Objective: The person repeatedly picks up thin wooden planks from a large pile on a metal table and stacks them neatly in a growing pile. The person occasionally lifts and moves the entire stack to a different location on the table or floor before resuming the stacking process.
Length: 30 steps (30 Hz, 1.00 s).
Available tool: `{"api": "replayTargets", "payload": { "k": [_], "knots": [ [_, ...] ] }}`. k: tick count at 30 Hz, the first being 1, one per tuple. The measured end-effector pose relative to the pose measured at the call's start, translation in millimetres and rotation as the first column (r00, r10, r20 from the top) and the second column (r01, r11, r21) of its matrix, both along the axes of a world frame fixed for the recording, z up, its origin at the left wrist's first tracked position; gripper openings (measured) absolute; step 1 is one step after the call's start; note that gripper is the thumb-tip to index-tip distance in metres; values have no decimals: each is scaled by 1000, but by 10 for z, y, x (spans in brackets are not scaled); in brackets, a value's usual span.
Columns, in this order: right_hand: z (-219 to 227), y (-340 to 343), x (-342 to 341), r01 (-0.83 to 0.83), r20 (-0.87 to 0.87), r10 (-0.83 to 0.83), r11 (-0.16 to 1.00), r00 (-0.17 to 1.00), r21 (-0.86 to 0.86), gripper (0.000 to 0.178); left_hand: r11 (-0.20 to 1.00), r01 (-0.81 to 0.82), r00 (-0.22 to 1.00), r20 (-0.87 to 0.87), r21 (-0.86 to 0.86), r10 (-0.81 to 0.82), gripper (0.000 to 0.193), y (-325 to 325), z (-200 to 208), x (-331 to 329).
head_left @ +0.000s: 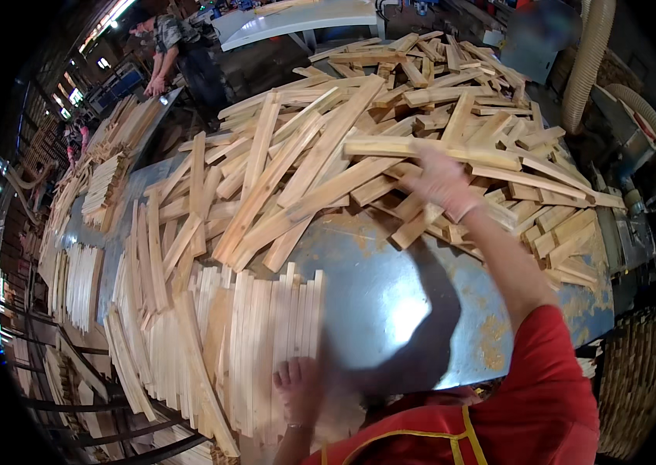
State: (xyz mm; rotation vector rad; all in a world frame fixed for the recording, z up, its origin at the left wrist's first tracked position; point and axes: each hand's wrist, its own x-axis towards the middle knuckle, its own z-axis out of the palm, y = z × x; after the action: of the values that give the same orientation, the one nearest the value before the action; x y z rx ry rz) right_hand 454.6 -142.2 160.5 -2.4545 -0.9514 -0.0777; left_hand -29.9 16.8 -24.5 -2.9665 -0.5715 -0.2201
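Note:
My right hand [440, 182] reaches over a big heap of wooden strips. It is smeared by motion, and its fingers overlap a pale wooden strip [374, 146] lying crosswise on top; whether they grip it is not clear. My left hand [298, 389] rests at the near end of a row of pale strips [254, 341], fingers stretched out against the row's right side. These strips lie side by side, pointing away from me. The jumbled heap [320, 178] spreads over the far half of the metal table [366, 271], its pieces crossing at many angles.
Sawdust [494, 341] is scattered on the table. Stacked strips [76, 287] stand farther left. A person [177, 54] works at another bench at the upper left. Ribbed hoses [587, 66] and machinery stand at the right, with piled wood [642, 380] below.

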Motion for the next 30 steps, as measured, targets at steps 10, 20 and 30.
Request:
{"api": "replayTargets", "payload": {
  "k": [10,20,30],
  "knots": [
    [-247,-480,644,-107,-177,12,838,984,-536,87,1000,1,1000,22,9,-1,27,-28,191,174],
    [-1315,-689,-2393,-100,-844,-117,975,524,-197,83,965,-90,992,-111,-248,64,58,-33,79,28],
    [-1931,-35,-3015,-607,-671,547,775,501,179,54,970,1,994,-108,-244,-28,66,-62,55,107]
  ]
}}
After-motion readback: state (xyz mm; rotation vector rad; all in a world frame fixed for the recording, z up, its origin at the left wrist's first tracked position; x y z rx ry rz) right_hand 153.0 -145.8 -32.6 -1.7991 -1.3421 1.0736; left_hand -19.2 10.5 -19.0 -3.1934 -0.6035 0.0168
